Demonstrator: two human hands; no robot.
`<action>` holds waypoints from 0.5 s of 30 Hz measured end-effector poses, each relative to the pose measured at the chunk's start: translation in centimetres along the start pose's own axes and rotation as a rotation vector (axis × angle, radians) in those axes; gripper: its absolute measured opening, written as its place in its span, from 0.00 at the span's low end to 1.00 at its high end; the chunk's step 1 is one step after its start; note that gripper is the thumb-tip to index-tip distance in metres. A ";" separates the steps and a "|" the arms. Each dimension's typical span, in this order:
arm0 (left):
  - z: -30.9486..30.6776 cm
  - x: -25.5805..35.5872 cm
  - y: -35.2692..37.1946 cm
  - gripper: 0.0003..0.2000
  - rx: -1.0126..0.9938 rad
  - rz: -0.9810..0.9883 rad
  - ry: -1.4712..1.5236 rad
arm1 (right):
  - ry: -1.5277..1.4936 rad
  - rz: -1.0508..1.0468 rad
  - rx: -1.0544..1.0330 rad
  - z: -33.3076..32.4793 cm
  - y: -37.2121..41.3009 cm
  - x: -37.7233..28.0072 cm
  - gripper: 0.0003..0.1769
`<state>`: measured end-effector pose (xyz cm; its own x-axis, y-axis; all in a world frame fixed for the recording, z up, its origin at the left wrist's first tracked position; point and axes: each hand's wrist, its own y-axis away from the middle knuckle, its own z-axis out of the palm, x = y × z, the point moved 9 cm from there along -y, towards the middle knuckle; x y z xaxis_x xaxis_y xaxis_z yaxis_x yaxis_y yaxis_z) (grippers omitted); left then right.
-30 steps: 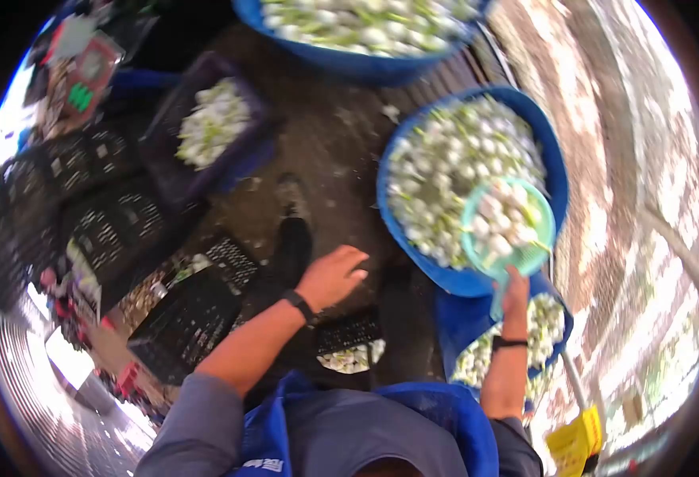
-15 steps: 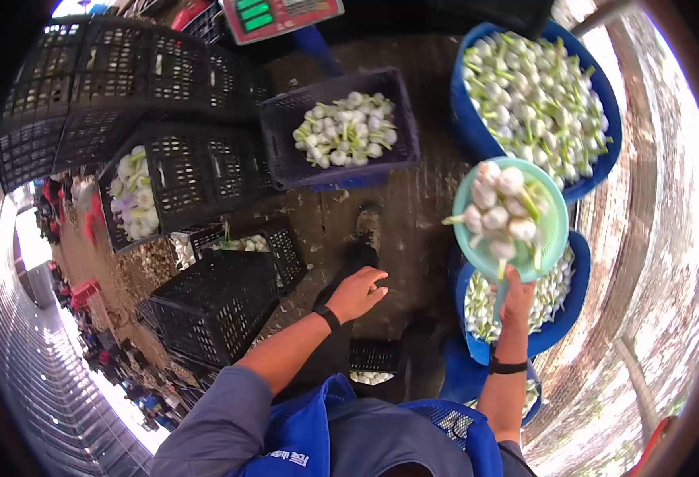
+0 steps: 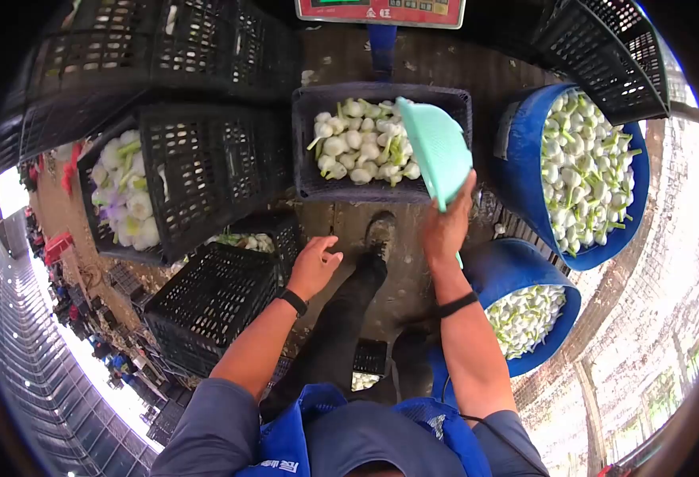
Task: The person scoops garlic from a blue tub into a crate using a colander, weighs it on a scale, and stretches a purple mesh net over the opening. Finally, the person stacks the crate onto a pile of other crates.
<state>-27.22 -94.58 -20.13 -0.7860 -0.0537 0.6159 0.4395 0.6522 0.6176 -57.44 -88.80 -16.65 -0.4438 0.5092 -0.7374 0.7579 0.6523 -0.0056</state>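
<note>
Blk crate stack is filling the upper L side, w/ a tilted blk crate sitting below it & showing garlic at its open end. Upper blue tub is standing on the R, holding garlic w/ green stems; lower blue tub is sitting nearer the person, also holding garlic. Dark center crate is lying ahead, btwn stack & tubs, w/ a garlic pile covering part of its floor. Red scale panel is showing just past its far side.

Mint scoop is tipping on its side over the crate's R end, bowl opening facing L toward the pile. R hand is gripping it near the handle, fingers closing around; some fingertips are hidden, so can't tell their exact curl. L hand is hovering short of the crate, fingers part-open & loosely bent, holding nothing. Blk wristbands are circling both wrists. Shoe is resting on the floor btwn the hands.
</note>
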 end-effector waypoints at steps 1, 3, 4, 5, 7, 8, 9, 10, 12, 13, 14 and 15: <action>0.1 0.3 -1.4 0.20 -0.009 0.007 0.009 | 0.050 0.035 0.018 -0.8 0.4 1.8 0.48; -0.4 1.9 -4.3 0.19 0.041 0.085 0.025 | 0.038 0.165 0.061 -4.1 1.8 4.2 0.47; -0.3 2.5 -6.2 0.20 0.060 0.113 0.018 | -0.051 0.323 0.063 -5.4 3.7 7.4 0.47; 0.1 3.3 -8.2 0.20 0.043 0.122 0.017 | -0.142 0.480 0.070 -6.8 6.1 10.6 0.47; 0.8 5.8 -12.3 0.22 0.046 0.212 -0.142 | -0.378 0.881 0.146 -9.7 11.8 15.6 0.43; 1.6 6.0 -14.7 0.23 0.057 0.231 -0.219 | -0.361 0.920 0.204 -11.7 14.2 17.3 0.40; 2.7 5.9 -17.2 0.25 0.066 0.250 -0.297 | -0.343 0.961 0.263 -13.6 16.6 18.8 0.37; 3.7 5.6 -19.6 0.27 0.081 0.263 -0.342 | -0.300 0.978 0.277 -15.4 18.4 19.4 0.35; 5.9 4.9 -24.6 0.36 0.028 0.133 -0.389 | -0.252 1.009 0.308 -18.1 21.9 21.0 0.33; 7.1 4.6 -26.7 0.39 0.027 0.110 -0.404 | -0.242 1.063 0.344 -19.2 24.2 22.1 0.33; 8.4 4.5 -29.2 0.39 0.098 0.177 -0.401 | -0.235 1.118 0.381 -20.2 26.5 23.2 0.33; 9.3 5.3 -30.6 0.40 0.169 0.244 -0.396 | -0.273 1.140 0.427 -21.0 28.7 24.4 0.32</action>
<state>-48.91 -107.80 -40.35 -0.7881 0.3862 0.4793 0.5805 0.7252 0.3702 -56.57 -45.87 -20.63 0.6429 0.4984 -0.5816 0.7625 -0.3444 0.5477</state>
